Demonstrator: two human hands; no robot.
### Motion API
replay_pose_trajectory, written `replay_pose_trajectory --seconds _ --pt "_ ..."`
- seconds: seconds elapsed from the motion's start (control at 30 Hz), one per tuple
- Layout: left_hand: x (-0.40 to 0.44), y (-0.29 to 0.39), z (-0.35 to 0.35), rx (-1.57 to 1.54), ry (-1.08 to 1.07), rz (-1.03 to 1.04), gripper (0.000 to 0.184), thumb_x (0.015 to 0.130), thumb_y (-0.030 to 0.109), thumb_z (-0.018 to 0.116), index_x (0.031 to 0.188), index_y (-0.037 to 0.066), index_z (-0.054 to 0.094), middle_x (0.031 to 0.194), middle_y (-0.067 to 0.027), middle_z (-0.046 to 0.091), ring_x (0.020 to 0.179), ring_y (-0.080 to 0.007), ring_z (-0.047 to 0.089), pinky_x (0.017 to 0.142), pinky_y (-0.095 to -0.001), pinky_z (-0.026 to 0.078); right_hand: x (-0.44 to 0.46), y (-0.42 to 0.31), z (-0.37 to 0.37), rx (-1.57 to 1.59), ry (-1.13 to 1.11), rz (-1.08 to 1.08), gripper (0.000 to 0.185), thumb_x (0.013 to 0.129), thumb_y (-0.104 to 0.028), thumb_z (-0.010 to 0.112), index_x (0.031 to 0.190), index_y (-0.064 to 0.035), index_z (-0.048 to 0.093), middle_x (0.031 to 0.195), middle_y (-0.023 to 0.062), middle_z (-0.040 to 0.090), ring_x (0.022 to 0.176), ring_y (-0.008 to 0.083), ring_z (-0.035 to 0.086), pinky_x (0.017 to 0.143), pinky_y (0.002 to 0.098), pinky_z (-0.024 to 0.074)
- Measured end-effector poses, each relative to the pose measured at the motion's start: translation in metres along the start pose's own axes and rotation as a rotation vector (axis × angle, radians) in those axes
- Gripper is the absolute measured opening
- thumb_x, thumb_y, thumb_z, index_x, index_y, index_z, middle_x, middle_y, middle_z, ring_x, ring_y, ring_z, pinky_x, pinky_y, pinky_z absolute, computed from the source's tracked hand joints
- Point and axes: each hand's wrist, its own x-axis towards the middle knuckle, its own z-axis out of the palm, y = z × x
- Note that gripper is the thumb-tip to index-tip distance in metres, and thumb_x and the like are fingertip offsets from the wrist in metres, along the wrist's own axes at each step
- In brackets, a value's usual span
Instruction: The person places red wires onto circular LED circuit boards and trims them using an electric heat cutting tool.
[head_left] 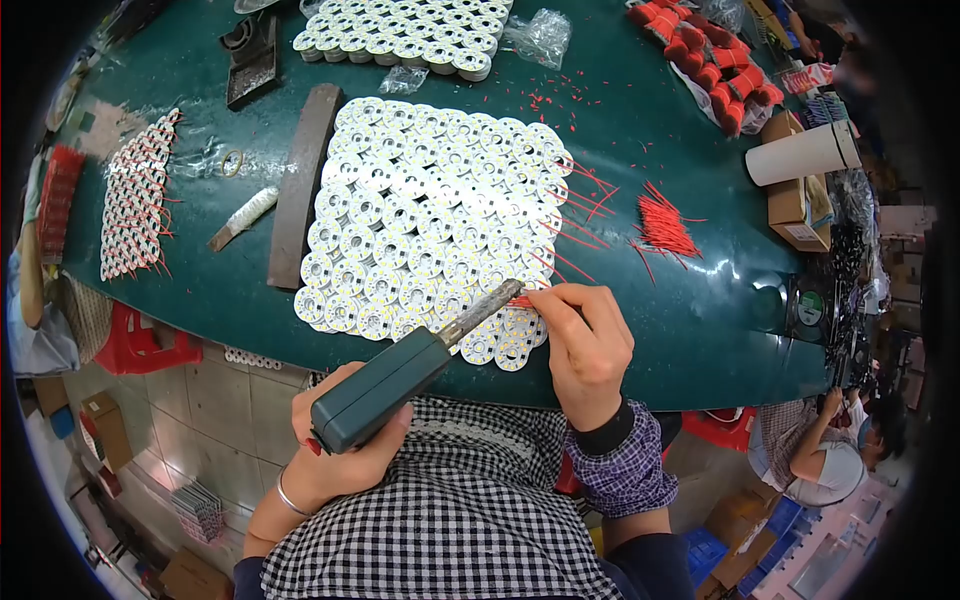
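Note:
My left hand (362, 462) is closed around a dark green soldering gun (382, 390). Its metal tip reaches up to the near right part of a slab of round white LED boards (430, 225), close to my right fingertips. My right hand (590, 345) is pinched there on a thin red wire (520, 300), partly hidden by the fingers and tip. Several other red wires (580, 232) stick out from boards along the right edge. A loose pile of cut red wires (665, 226) lies further right on the green table (700, 340).
A dark flat bar (306, 185) borders the boards' left side. Beyond it lie a wrapped stick (245, 217) and wired boards (138, 200). More boards (405, 35) sit at the back. Red wire bundles (710, 65) and a white cylinder (803, 153) stand right. People work on both sides.

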Motion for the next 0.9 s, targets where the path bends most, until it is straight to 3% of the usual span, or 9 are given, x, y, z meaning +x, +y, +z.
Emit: replay_pose_trajectory --seconds 0.63,0.8,0.9 --pt "0.009 0.001 -0.003 -0.045 0.005 0.014 0.016 0.076 -0.002 0.076 0.091 -0.003 0.07 0.081 -0.0085 0.065 0.063 -0.0149 0.063 0.055 -0.0266 0.048 0.008 0.007 -0.007 0.013 -0.091 -0.022 0.032 0.069 0.011 0.071 0.098 -0.0001 0.072 0.09 0.0091 0.064 0.079 0.0245 0.062 0.063 0.0339 0.0522" --pt "0.008 -0.003 -0.001 -0.019 0.033 0.1 0.016 0.074 -0.003 0.075 0.09 -0.003 0.071 0.079 -0.0098 0.065 0.06 -0.0184 0.062 0.053 -0.0279 0.048 0.01 0.007 -0.007 0.002 -0.104 -0.024 0.031 0.069 0.01 0.071 0.098 -0.0009 0.072 0.089 0.0088 0.063 0.079 0.0239 0.062 0.063 0.0335 0.0521" --pt "-0.003 -0.012 -0.003 0.016 0.009 0.045 0.017 0.073 -0.003 0.075 0.09 -0.003 0.072 0.081 -0.0116 0.067 0.061 -0.0207 0.063 0.054 -0.0288 0.049 0.01 0.007 -0.008 0.006 -0.114 -0.017 0.03 0.069 0.009 0.072 0.097 -0.0007 0.072 0.089 0.0088 0.063 0.079 0.0237 0.062 0.063 0.0333 0.0522"
